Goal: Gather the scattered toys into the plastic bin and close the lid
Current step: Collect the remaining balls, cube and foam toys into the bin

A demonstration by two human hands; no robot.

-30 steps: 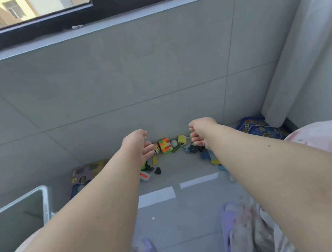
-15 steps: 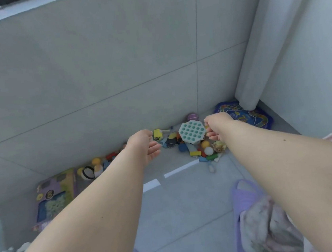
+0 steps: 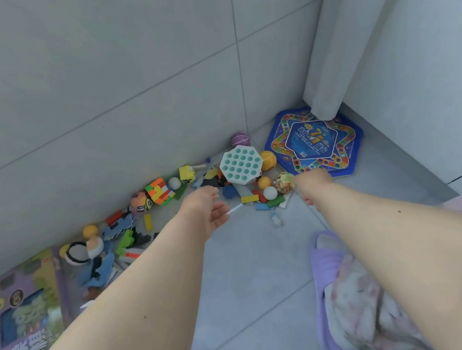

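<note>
Scattered toys lie along the foot of the tiled wall: a white octagonal toy with teal holes [image 3: 240, 165], a colourful cube [image 3: 159, 190], a yellow ball [image 3: 268, 160], a purple ball [image 3: 239, 140], several small balls and blocks. My left hand [image 3: 206, 210] hovers above the floor just left of the pile, fingers loosely curled, holding nothing. My right hand [image 3: 313, 184] reaches down at the pile's right edge beside a crinkled yellowish toy [image 3: 284, 181]; its fingers are hidden under the hand. The plastic bin is out of view.
A blue star-patterned game board [image 3: 316, 142] lies flat in the corner under a grey curtain [image 3: 333, 48]. A purple toy box [image 3: 29, 310] lies at the left. My purple slipper [image 3: 323, 253] stands on the grey floor tiles at lower right.
The view has swung down and to the right, away from the window and the bin, and closer to the toys. Both hands have dropped toward the pile by the corner.
</note>
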